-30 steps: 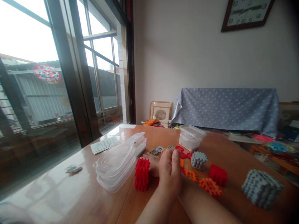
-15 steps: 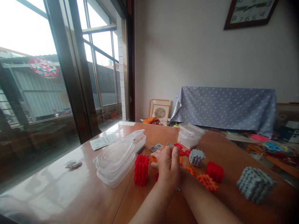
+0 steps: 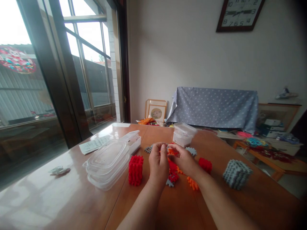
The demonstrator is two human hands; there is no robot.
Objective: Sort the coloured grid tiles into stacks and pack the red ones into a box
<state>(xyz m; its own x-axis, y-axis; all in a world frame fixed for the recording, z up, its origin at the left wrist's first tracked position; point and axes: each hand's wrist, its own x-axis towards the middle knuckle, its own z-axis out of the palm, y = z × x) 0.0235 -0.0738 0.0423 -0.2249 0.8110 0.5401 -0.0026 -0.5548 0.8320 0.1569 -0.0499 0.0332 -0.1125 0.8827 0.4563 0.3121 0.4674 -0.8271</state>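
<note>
My left hand and my right hand are raised close together over the middle of the table, fingers curled and tips pinched. What they hold is mostly hidden; orange and red show between the fingertips, and I cannot tell whether that is held or lies behind. Flat red notched plastic pieces lie below the hands, with a grey piece at their near edge. An orange lattice piece is under my right forearm. Left of my hands stands a red block of notched pieces.
Left are stacked clear lids, an open plastic box, a paper sheet and a small plastic bag. A lidded tub stands behind my hands. Rightward are a red block and a large grey block.
My hands, overlapped before, now sit side by side, the right one drawn out to the right. The camera view has turned right, so everything appears shifted left.
</note>
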